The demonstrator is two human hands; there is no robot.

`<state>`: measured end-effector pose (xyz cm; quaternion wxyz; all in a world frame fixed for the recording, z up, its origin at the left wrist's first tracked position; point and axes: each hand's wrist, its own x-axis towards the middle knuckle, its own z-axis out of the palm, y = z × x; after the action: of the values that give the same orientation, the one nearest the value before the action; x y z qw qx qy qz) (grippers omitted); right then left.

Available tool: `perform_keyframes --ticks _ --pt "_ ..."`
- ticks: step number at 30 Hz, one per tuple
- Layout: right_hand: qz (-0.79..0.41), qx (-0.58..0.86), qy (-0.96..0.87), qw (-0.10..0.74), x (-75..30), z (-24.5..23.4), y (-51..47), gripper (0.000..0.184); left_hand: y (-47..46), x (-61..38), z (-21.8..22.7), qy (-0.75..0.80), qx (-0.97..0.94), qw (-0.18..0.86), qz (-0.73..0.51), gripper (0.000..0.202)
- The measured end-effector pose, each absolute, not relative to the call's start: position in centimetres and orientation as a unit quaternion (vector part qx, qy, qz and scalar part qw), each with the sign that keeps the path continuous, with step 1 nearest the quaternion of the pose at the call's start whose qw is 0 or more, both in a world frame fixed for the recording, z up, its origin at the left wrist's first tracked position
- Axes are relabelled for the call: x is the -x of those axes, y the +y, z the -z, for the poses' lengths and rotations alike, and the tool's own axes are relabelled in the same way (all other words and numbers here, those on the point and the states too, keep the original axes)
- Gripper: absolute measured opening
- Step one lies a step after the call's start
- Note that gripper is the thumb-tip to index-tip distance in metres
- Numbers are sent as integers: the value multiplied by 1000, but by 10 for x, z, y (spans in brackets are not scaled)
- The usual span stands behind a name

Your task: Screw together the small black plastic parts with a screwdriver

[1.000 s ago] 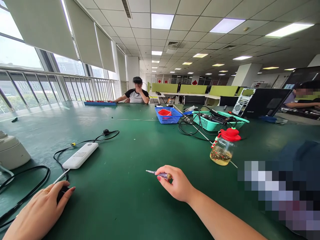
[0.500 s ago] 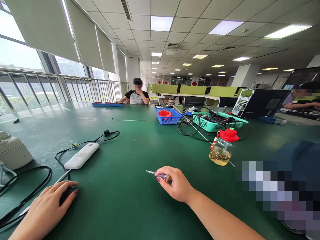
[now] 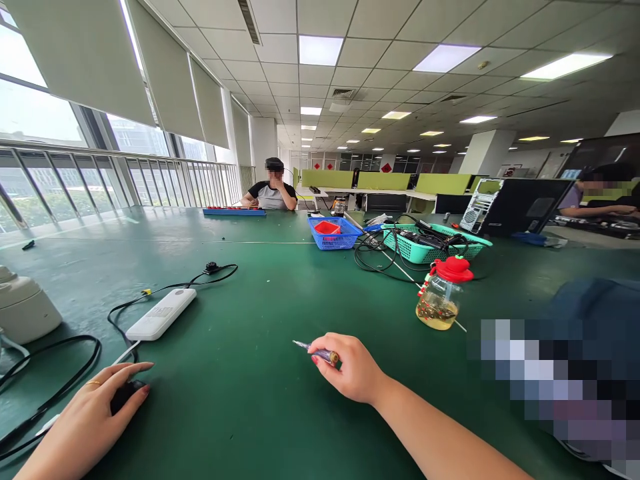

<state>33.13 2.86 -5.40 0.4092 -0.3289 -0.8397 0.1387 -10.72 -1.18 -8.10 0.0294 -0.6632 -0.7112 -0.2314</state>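
My left hand lies at the lower left, curved over a black rounded object that looks like a computer mouse; the palm and fingers hide much of it. In my right hand, near the middle of the table, is a small voltage-tester screwdriver with a translucent handle and gold-coloured end. Thumb and fingers pinch its handle, and the thin tip points left, just above or at the green tabletop; contact cannot be made out.
A white power adapter with black cables lies beyond my left hand. Ahead right stand a red-lidded jar, a teal basket of cables and a blue basket. A person sits across, beside a blue tray.
The blue tray at the far side has shifted right. My left hand has moved slightly, showing more of the black object. My right hand keeps its pinch on the screwdriver, almost still.
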Motion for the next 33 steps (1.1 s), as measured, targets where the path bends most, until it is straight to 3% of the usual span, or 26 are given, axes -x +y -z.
perform_keyframes --ticks 6,11,18,23,27,33 --pt "-99 325 -847 409 -332 55 29 13 -15 108 75 -723 645 33 246 23" --pt "9 314 -852 420 -334 52 29 15 -9 93 62 -699 676 40 231 26" --pt "90 304 -852 417 -332 49 26 14 20 -9 20 -557 804 -32 205 33" --pt "99 322 -849 407 -336 50 27 18 65 -103 22 -469 853 -106 204 19" --pt "95 348 -828 429 -342 51 32 17 99 -144 38 -491 841 -101 204 19" --pt "64 356 -821 441 -344 52 35 14 105 -149 46 -519 826 -104 193 39"
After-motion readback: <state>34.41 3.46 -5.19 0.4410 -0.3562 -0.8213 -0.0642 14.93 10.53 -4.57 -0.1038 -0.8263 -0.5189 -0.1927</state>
